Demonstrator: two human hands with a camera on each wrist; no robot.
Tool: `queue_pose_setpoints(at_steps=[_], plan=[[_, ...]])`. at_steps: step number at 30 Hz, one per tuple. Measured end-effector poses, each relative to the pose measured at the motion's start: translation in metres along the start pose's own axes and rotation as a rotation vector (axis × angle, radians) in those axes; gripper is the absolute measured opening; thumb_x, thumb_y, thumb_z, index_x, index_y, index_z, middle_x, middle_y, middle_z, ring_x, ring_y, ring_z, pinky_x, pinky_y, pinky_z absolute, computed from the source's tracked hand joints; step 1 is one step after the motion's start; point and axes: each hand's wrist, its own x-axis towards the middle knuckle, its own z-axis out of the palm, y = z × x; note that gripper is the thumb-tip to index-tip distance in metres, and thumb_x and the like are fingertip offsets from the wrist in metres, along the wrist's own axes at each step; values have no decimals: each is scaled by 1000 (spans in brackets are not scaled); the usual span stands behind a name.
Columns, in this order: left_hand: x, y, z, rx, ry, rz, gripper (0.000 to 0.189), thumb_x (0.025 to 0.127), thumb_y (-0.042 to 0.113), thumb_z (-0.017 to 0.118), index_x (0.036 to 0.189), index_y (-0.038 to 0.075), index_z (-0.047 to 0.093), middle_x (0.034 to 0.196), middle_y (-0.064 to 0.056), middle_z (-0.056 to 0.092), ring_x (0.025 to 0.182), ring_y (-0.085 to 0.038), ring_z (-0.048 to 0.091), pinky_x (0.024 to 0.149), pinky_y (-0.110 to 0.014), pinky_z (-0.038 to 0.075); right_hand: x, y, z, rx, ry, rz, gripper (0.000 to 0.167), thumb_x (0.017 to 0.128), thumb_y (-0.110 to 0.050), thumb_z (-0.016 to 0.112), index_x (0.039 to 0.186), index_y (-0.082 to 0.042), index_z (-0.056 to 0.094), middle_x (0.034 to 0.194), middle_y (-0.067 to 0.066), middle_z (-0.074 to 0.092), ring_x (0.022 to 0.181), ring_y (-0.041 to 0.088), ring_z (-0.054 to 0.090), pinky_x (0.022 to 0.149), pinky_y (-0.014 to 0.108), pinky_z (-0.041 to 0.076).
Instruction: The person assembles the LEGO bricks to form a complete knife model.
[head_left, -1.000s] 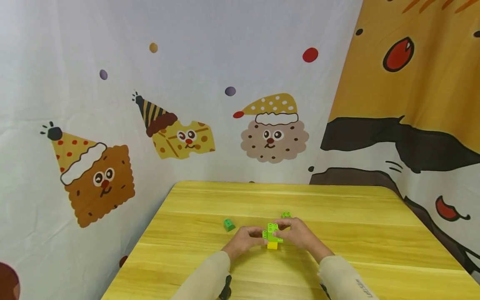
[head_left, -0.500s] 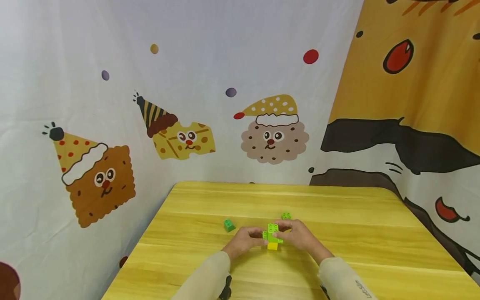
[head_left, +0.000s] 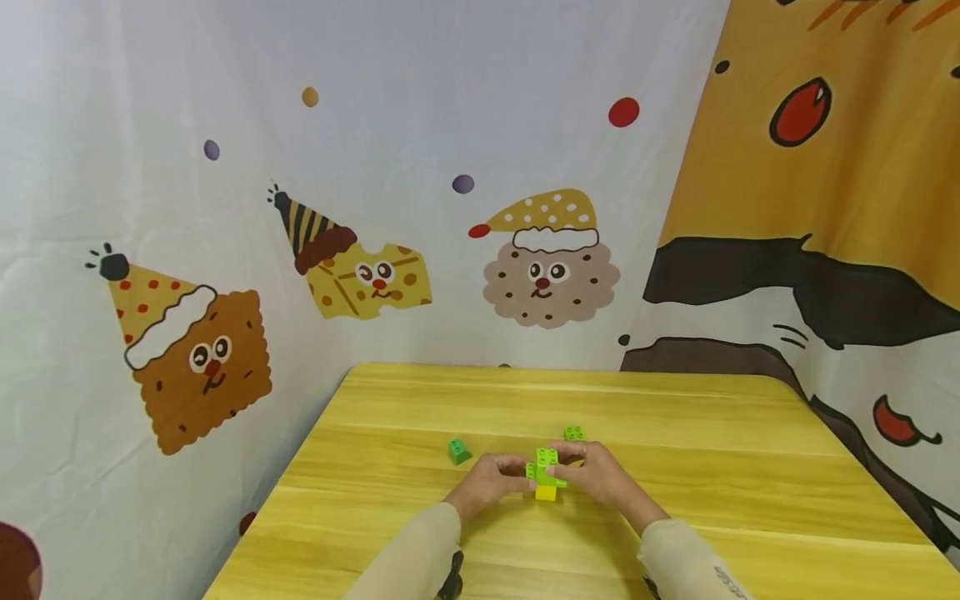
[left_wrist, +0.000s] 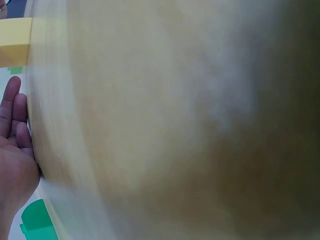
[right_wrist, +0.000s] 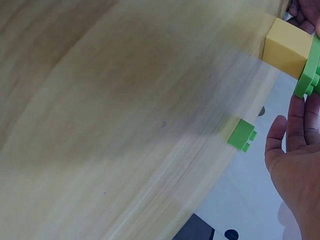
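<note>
A small stack of toy building bricks stands on the table in the head view, lime-green bricks (head_left: 547, 457) on top of a yellow brick (head_left: 546, 493). My left hand (head_left: 489, 482) pinches the stack's left side at the lime-green part. From the right, my right hand (head_left: 602, 475) holds the lime-green part between thumb and fingers, covering some of it. The right wrist view shows the yellow brick (right_wrist: 287, 47) against a wide lime-green brick (right_wrist: 310, 70), above the right fingertips. At the left wrist view's edge, the yellow brick (left_wrist: 14, 42) is partly cut off.
A dark green brick with a sloped side (head_left: 459, 452) lies beyond the left hand. Another lime-green brick (head_left: 574, 433) lies just behind the right hand. The wooden table (head_left: 420, 392) ends at a printed cloth backdrop (head_left: 390, 125).
</note>
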Motion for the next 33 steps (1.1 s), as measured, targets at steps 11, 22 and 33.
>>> queue_pose_setpoints(at_steps=[11,22,33], plan=[[1,-2,2,0,-21,2,32,88,28,78,117,15,72,107,3,69,100,-16,62,91,-43,50,-4,2,-1,11,-4,16,43,90,-36,74,125,-12,68,105,0,67,101,21,58,80,40,53],[2,-2,1,-5,1,-1,32,88,25,78,118,14,72,108,1,69,101,-18,61,90,-44,50,-3,-2,-4,56,0,31,48,91,-34,73,131,-8,64,111,3,66,106,24,57,85,41,52],[4,-1,0,6,-6,0,32,87,28,79,116,17,73,105,4,68,99,-15,61,89,-39,51,-3,3,-27,46,85,53,45,93,-30,72,131,-7,64,121,14,65,110,27,59,89,44,51]])
